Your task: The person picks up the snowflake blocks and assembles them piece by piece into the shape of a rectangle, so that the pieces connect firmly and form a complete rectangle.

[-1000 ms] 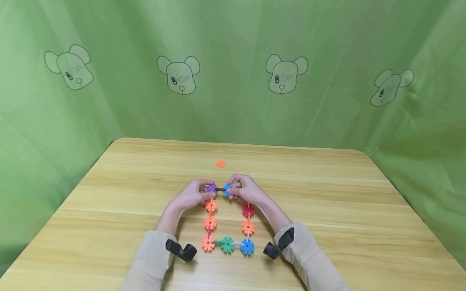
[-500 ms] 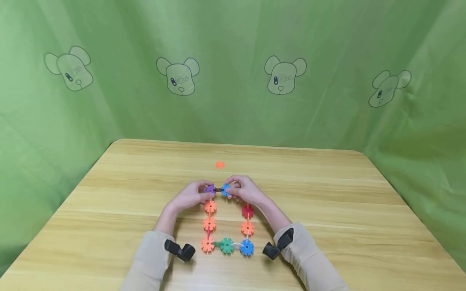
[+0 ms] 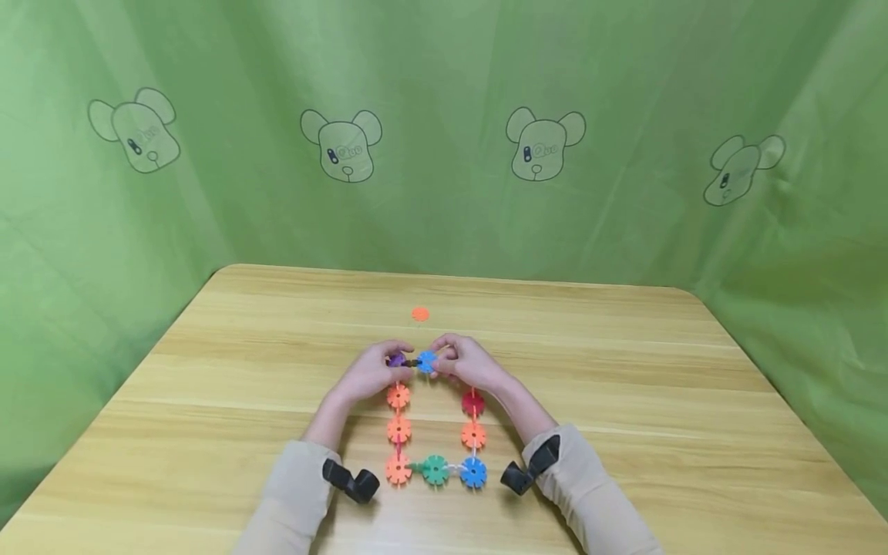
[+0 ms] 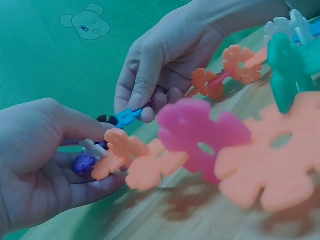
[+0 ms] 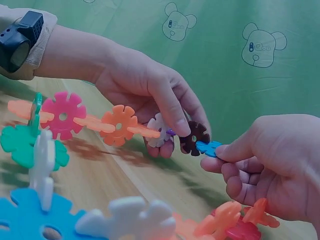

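A chain of slotted snowflake discs curves round three sides and up to both hands. At its far left end my left hand point(image 3: 368, 372) pinches a purple disc point(image 3: 396, 361), partly covered by the fingers. My right hand point(image 3: 473, 362) holds a blue disc point(image 3: 426, 361) between thumb and fingers. A dark brown disc point(image 5: 195, 138) stands between the two, joined to the blue one. Next to the left fingers, a white disc point(image 5: 159, 131) links to the orange discs point(image 3: 398, 397). Below the right hand is a red disc point(image 3: 473, 404), the end of the right side.
The near side of the chain has a green disc point(image 3: 435, 469) and a blue corner disc point(image 3: 474, 472). A loose orange disc point(image 3: 420, 314) lies beyond the hands on the wooden table point(image 3: 590, 347). Green cloth point(image 3: 444, 223) surrounds the table.
The purple and blue discs have shifted slightly left in the hands' hold. My left fingers now cover more of the purple disc. The loose orange disc stays put.
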`<state>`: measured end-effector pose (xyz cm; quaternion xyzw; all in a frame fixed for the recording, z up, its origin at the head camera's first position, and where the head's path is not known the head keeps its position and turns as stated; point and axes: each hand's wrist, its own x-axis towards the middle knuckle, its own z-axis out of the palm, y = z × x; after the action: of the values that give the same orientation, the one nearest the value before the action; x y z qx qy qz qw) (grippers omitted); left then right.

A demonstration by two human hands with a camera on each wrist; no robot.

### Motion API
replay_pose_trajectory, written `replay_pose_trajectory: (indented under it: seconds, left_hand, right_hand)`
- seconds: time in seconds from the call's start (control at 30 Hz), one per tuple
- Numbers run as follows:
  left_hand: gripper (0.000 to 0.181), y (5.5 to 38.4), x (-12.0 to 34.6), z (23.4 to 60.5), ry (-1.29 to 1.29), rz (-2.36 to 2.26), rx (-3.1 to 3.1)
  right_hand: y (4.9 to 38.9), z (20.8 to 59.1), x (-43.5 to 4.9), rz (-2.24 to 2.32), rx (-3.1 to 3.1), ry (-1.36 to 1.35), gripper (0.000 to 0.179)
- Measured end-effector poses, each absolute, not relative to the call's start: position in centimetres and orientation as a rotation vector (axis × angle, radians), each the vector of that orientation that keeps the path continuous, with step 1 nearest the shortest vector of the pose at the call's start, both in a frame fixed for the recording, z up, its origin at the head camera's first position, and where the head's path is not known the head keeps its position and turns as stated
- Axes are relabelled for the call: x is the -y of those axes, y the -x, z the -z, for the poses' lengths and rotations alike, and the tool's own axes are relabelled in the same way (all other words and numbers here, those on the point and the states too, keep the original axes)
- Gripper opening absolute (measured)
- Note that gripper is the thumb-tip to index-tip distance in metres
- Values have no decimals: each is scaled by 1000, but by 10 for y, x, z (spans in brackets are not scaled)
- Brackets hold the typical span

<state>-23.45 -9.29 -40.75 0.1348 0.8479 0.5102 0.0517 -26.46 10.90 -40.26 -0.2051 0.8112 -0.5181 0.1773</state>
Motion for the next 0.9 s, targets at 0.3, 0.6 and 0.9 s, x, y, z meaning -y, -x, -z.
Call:
replay_pose_trajectory:
  seconds: [0.3,0.6,0.9]
  left_hand:
    - [33,237,91,409,-491,-1550,-2634]
    - [26,238,95,410,-415,-1585,-2621]
    - [23,237,100,410,-360,-1573,-2655]
  right_hand:
    - [265,402,-104,1442,-2358,588,20]
    - [276,397,-105,1443,-2470,584,24]
    - [305,387,-111,1337,-2610,604,31]
